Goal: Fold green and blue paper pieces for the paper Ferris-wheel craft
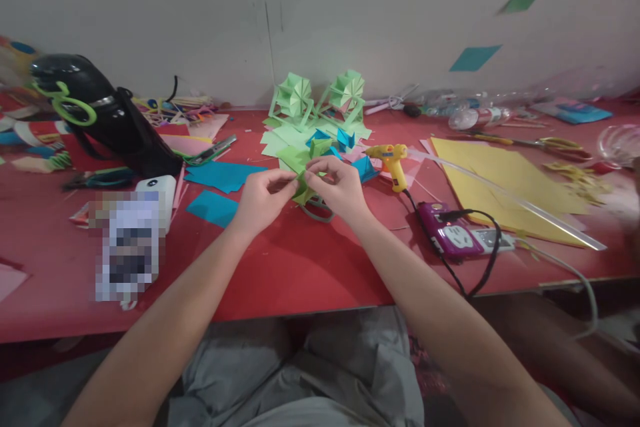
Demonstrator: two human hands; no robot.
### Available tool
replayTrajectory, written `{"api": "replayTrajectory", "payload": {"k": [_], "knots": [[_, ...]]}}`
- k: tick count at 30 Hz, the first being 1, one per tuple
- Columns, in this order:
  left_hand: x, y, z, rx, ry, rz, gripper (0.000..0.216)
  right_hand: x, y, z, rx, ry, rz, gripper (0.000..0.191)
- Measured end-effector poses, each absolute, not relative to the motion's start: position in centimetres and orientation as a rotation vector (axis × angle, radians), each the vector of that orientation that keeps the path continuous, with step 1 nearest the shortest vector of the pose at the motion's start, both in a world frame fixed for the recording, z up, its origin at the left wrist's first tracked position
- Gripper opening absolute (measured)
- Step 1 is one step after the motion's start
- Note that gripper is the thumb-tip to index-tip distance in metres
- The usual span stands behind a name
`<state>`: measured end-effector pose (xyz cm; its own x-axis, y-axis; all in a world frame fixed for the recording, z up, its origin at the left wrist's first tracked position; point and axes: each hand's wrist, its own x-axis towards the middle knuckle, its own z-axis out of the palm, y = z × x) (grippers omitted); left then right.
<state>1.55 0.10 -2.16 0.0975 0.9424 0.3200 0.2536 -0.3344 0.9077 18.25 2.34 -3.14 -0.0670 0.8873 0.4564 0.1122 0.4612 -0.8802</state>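
Both my hands meet over the middle of the red table. A piece of green paper (301,181) is pinched between the fingertips of my left hand (265,199) and my right hand (340,190); its exact fold is partly hidden by the fingers. Just beyond lie more light green paper pieces (280,142) and folded blue paper pieces (345,139). Under my right hand sits a roundish, ring-like object (318,212), mostly covered. Two pale green folded paper models (294,99) stand at the back near the wall.
Blue paper sheets (223,177) lie left of my hands. A yellow glue gun (393,163) rests at right, its cord leading to a purple power adapter (447,233). Yellow paper (505,193) carries a clear strip (530,203). At left are a black bottle (115,120) and phone (133,247).
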Motion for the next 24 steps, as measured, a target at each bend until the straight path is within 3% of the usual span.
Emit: {"api": "replayTrajectory", "payload": {"k": [7,14,18,24], "knots": [[1.0,0.4,-1.7,1.815,1.254,1.409,0.016,18.6,2.2,-2.4,-0.822,-1.505,0.983,0.028],[0.5,0.9,-2.0,1.384,1.132,1.374,0.027,18.8,2.5,-2.7,-0.859,-1.523,1.024,0.045],[0.9,0.7,-1.9,1.361,1.096,1.349,0.024,18.8,2.7,-3.1,-0.851,-1.523,1.069,0.028],[0.7,0.5,-1.4,1.609,1.191,1.439,0.021,19.0,2.8,-3.0,-0.937,-1.559,0.962,0.027]]}}
